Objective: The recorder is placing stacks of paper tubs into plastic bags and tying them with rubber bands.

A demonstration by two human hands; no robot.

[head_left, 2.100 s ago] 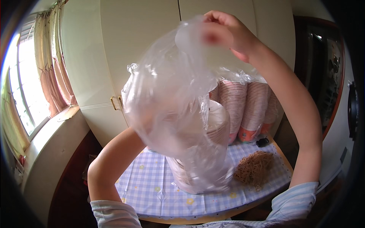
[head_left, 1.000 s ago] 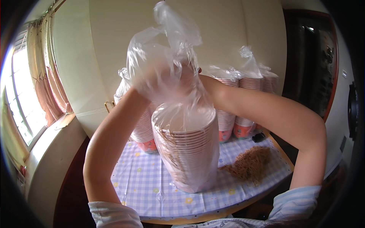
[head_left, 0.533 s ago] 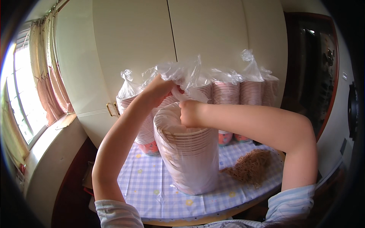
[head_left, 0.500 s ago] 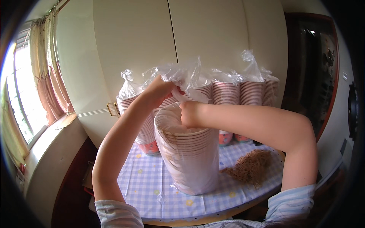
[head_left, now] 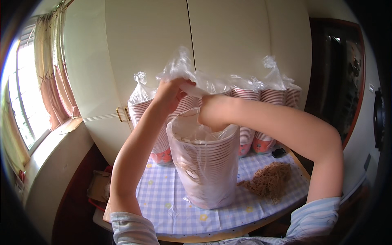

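The person's left hand (head_left: 173, 93) is hovering above and behind the tall stack of paper cups (head_left: 206, 171), its fingers gripping the bunched neck of the clear plastic bag (head_left: 179, 67), with loose film sticking up above them. The right hand (head_left: 214, 111) is hanging just over the mouth of the stack, and a strip of the bag is running between the two hands; the right fingers are pointing away out of sight, so I cannot tell whether they are gripping the film. The stack is standing upright on the checked tablecloth (head_left: 157, 204), wrapped in the bag. A heap of brown string (head_left: 271, 179) is lying to its right, and more bagged stacks (head_left: 272, 97) are standing behind.

The step in hand is seemingly one of gathering the bag's neck. Doing it well is probably a matter of drawing the film in evenly from all sides, holding it low near the rim, and pulling gently, since thin film may be tearing under a hard tug. Pulling upward rather than sideways is also looking wise, because a stack this tall is probably tipping easily
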